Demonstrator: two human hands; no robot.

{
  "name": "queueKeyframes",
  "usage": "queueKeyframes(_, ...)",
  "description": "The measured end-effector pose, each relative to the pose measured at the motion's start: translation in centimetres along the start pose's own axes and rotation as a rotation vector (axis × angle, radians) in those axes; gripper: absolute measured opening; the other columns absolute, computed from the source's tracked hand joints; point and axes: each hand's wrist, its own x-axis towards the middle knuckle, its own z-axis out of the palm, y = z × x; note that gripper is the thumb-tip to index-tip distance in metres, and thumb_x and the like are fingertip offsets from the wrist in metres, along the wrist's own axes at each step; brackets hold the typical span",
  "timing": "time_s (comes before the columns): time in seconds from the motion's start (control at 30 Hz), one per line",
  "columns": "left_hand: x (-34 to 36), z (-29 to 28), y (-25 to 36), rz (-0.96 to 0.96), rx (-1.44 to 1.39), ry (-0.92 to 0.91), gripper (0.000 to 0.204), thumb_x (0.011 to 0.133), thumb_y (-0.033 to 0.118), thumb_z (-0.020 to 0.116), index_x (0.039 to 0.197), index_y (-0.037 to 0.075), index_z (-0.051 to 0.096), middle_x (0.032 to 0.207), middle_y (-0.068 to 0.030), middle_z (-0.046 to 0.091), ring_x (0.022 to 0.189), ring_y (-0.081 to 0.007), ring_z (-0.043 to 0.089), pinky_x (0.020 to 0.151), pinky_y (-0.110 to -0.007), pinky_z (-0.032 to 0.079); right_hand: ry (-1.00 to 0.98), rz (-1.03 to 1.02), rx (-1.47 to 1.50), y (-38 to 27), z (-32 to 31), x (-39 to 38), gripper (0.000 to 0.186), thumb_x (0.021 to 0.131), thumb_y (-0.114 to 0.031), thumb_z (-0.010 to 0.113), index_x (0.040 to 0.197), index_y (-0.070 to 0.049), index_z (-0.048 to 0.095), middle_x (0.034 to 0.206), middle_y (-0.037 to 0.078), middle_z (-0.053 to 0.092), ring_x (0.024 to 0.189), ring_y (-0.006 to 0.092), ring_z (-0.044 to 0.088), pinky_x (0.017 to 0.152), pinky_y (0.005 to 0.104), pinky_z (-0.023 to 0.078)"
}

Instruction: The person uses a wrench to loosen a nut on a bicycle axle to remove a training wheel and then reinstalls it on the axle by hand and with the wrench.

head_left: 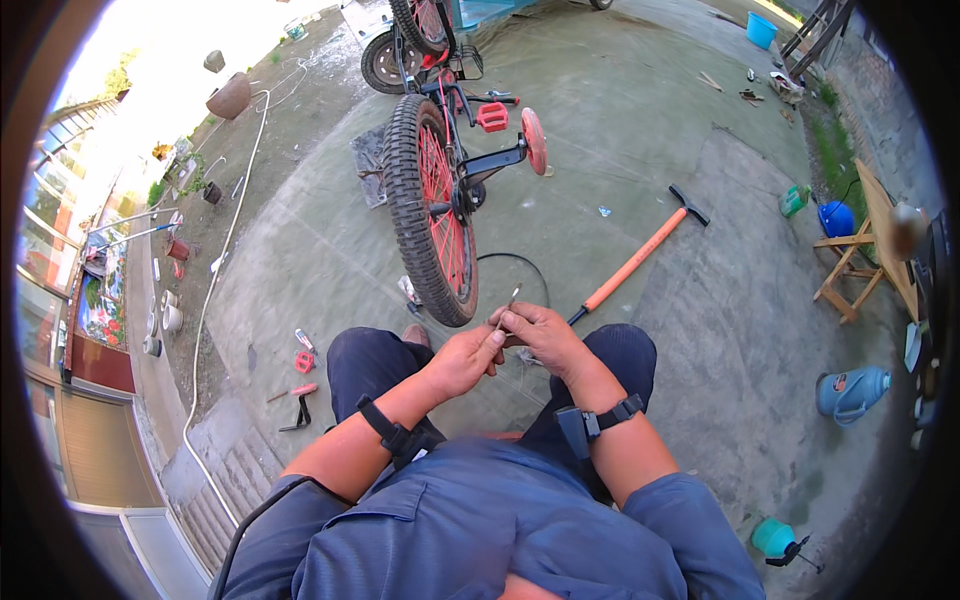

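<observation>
Both hands meet between my knees, fingertips pinched round a thin, metal-tipped piece (516, 291) whose exact kind is too small to tell. My left hand (467, 359) is closed at its lower end. My right hand (543, 335) pinches it between thumb and fingers higher up. Just beyond them stands a child's bicycle wheel with a knobby black tyre (408, 215) and red spokes. A training wheel (534, 141) and a red pedal (492, 117) show beside it. A black hose (522, 260) curves behind my right hand.
An orange pump (637, 262) with a black T-handle lies to the right. At left on the ground are a red-handled screwdriver (302, 390), a red pedal (304, 362) and a black bracket (299, 413). Farther right stand a blue jug (853, 393) and a wooden folding stand (850, 265).
</observation>
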Motion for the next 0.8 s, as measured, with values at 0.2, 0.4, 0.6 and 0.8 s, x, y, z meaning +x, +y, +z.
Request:
queueKeyframes(0.2, 0.0, -4.4, 1.0, 0.359, 0.362, 0.541, 0.018, 0.095, 0.019, 0.058, 0.089, 0.002, 0.059, 0.073, -0.0114, 0.057, 0.068, -0.0258, 0.059, 0.065, -0.036, 0.047, 0.527, 0.046, 0.061, -2.2, -0.5, 0.7, 0.029, 0.098, -0.031, 0.055, 0.100, -0.003, 0.059, 0.089, 0.010, 0.065, 0.076, 0.0179, 0.064, 0.071, 0.0338, 0.055)
queueKeyframes(0.4, 2.2, -11.6, 0.3, 0.391, 0.373, 0.901, 0.049, 0.088, 0.023, 0.067, 0.124, -0.002, 0.044, 0.113, -0.0148, 0.054, 0.103, -0.0240, 0.056, 0.081, -0.034, 0.046, 0.517, 0.022, -0.114, -4.9, -3.1, 6.9, 0.028, 0.098, -0.032, 0.055, 0.102, -0.005, 0.061, 0.067, 0.000, 0.054, 0.052, 0.0073, 0.051, 0.047, 0.0218, 0.043)
queueKeyframes(0.6, 5.6, -10.1, 0.4, 0.341, 0.140, 0.698, 0.079, 0.083, 0.035, 0.073, 0.138, -0.004, 0.033, 0.119, -0.0161, 0.055, 0.109, -0.0248, 0.057, 0.094, -0.035, 0.045, 0.546, 0.084, -0.193, -3.8, -4.4, 12.2, 0.028, 0.098, -0.025, 0.053, 0.114, -0.003, 0.060, 0.067, 0.002, 0.055, 0.048, 0.0079, 0.048, 0.044, 0.0223, 0.039)
queueKeyframes(0.8, 5.9, -9.6, -2.4, 0.357, -0.179, 0.544, 0.083, 0.083, 0.037, 0.074, 0.138, -0.006, 0.029, 0.119, -0.0121, 0.055, 0.105, -0.0193, 0.055, 0.095, -0.034, 0.043, 0.523, 0.104, -0.350, -3.2, -4.8, 13.6, 0.029, 0.098, -0.023, 0.049, 0.116, -0.003, 0.061, 0.068, 0.003, 0.055, 0.050, 0.0083, 0.048, 0.047, 0.0231, 0.040)
